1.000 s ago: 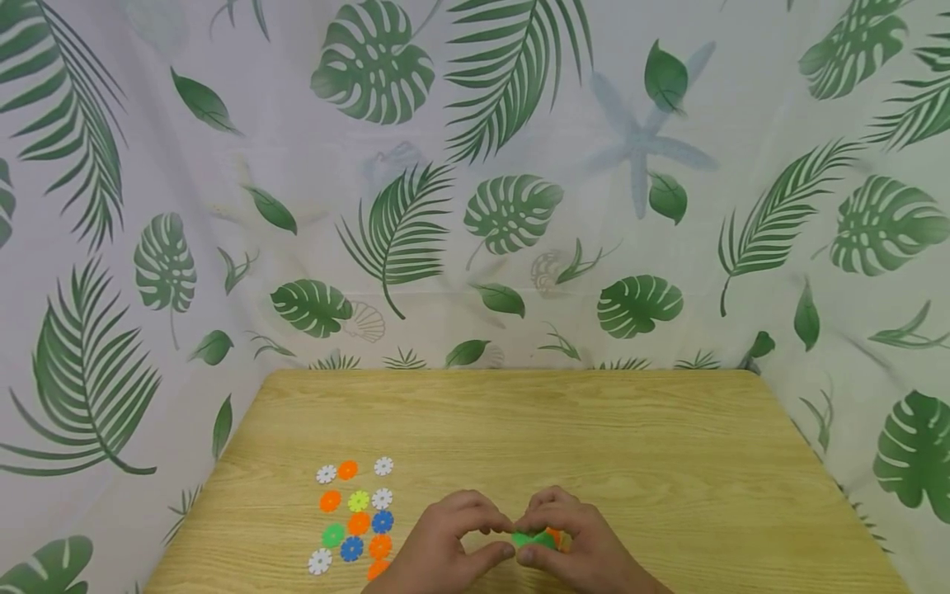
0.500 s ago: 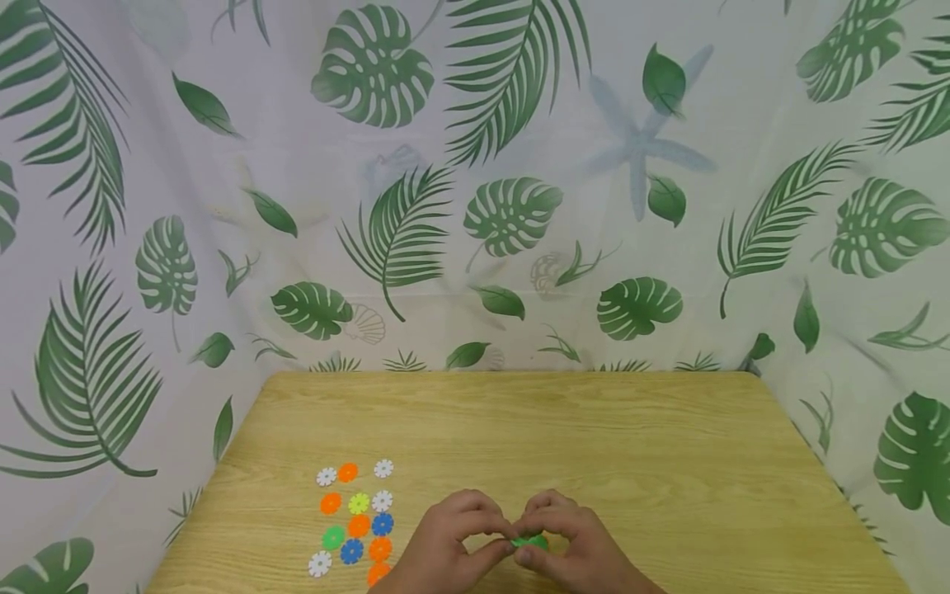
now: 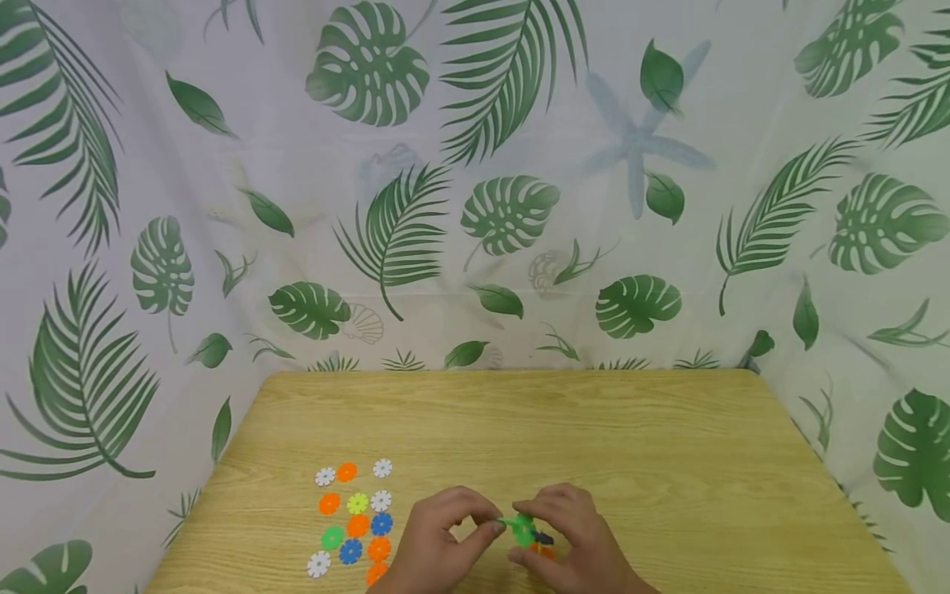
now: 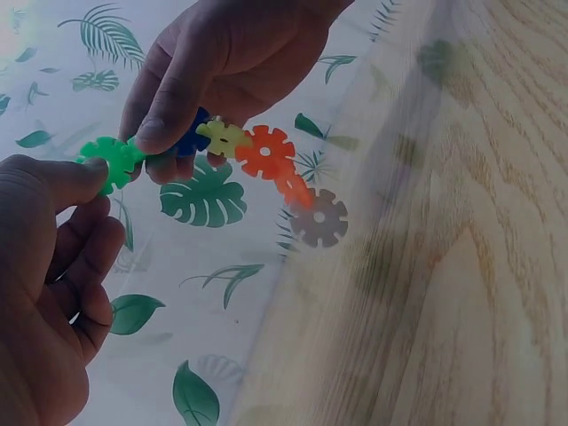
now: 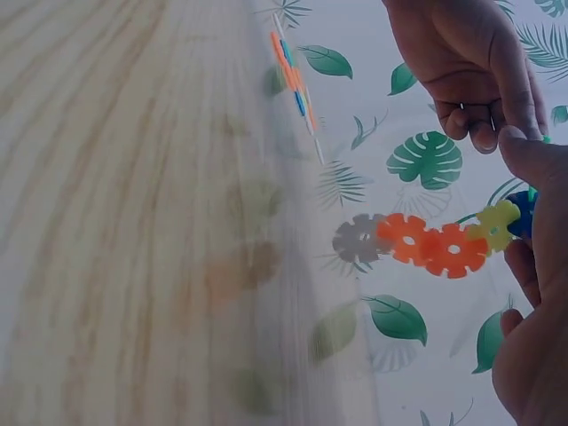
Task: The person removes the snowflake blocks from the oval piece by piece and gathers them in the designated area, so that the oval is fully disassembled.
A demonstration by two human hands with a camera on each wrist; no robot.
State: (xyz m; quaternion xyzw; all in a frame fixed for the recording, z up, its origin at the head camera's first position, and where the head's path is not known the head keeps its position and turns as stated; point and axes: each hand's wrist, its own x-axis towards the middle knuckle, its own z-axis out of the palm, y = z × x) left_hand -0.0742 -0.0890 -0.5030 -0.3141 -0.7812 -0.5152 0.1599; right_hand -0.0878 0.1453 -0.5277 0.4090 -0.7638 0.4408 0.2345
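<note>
we see our left hand (image 3: 439, 536) pinching a green disc (image 4: 105, 163) between its fingers. just beside them, the fingers of our right hand (image 3: 577, 530) grip a chain of discs (image 5: 454, 250) near its blue piece (image 5: 522, 216); we can't quite tell whether the green disc is joined to it. loose discs (image 3: 358, 525) lie on the tabletop (image 3: 668, 445), left of both hands' fingers.

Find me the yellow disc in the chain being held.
In the left wrist view, the yellow disc sits left of centre in the upper half, beside the right hand, between the blue disc and an orange disc.
</note>
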